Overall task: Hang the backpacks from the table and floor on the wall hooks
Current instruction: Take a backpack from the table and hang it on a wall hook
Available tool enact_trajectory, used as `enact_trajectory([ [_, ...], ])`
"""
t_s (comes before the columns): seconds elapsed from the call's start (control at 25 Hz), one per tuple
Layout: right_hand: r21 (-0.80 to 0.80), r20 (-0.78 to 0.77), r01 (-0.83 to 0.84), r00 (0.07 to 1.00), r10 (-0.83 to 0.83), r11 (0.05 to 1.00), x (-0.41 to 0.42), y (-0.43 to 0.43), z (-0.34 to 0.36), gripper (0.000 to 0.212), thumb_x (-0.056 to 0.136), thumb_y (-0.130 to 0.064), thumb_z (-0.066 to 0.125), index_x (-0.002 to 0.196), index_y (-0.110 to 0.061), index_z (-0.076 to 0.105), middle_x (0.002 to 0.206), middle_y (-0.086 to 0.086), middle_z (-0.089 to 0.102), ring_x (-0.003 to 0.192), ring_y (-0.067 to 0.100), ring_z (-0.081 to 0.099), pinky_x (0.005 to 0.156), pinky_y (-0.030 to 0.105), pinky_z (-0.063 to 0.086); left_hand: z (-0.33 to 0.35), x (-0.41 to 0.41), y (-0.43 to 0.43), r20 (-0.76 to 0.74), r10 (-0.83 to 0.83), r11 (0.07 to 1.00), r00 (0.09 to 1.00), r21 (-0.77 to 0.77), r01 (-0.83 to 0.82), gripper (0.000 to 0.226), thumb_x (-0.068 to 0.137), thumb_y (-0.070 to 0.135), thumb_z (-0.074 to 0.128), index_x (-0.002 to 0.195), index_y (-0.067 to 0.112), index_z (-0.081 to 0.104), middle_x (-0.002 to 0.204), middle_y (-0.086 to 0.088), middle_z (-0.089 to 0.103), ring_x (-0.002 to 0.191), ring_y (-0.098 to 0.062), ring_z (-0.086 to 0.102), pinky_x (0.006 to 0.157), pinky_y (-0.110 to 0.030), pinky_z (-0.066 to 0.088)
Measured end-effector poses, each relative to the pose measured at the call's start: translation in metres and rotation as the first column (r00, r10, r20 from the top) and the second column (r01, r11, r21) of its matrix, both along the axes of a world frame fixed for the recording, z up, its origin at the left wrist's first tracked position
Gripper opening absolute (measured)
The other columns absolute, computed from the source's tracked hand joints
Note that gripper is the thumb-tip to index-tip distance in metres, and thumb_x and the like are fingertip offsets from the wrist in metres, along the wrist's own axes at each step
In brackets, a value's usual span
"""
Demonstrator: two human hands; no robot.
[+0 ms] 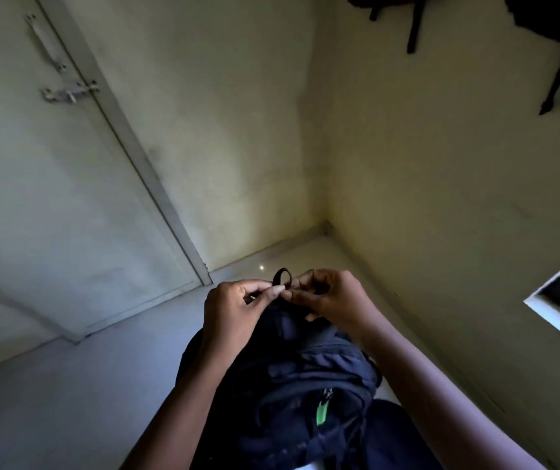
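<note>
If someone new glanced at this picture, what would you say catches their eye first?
Low in the middle, the left hand and right hand pinch the top loop of a dark backpack with a green zip tag. At the top right, other dark bags hang on the wall.

A: What does the person wear?

B: Both forearms are bare from the bottom edge up to the wrists; no sleeve shows on either.

A: Anything on the hands?

B: The left hand (pixel 234 310) and the right hand (pixel 334 296) are ungloved, and the fingers (pixel 273 293) look plain, with short nails.
</note>
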State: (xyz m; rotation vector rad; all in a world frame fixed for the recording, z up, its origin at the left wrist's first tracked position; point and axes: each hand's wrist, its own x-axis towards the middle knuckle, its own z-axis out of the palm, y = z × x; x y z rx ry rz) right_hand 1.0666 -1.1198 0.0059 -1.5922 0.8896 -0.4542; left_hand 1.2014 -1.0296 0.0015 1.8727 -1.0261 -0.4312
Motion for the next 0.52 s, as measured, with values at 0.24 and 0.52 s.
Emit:
enact_trajectory([
  [0.24,-0.153,-0.015,0.071,0.997,-0.074,0.986,0.091,-0.041,0.020,0.011,0.081,-0.027,0.070,0.082,-0.017,0.075,0.065,-0.009,0.068,0.040,-0.004,0.057,0.046,0.012,0.050,0.013,0.096,-0.051,-0.068,0.008,0.999,0.998,-0.050,-0.012,0.005,0.067,0.027,0.079,0.069,0.024,0.075,0.060,0.015,0.072,0.061,-0.003,0.067,0.069,-0.037,0.057],
  [0.52,-0.224,0.042,0.306,0.952,-0.304,0.925,0.141,-0.133,0.042,0.014,0.084,-0.023,0.067,0.081,-0.012,0.075,0.070,0.001,0.070,0.037,-0.008,0.056,0.039,0.004,0.040,0.040,0.158,-0.170,0.054,-0.150,0.978,0.987,-0.138,0.157,0.022,0.069,0.028,0.078,0.080,0.009,0.078,0.075,-0.006,0.077,0.065,-0.012,0.067,0.066,-0.035,0.054],
])
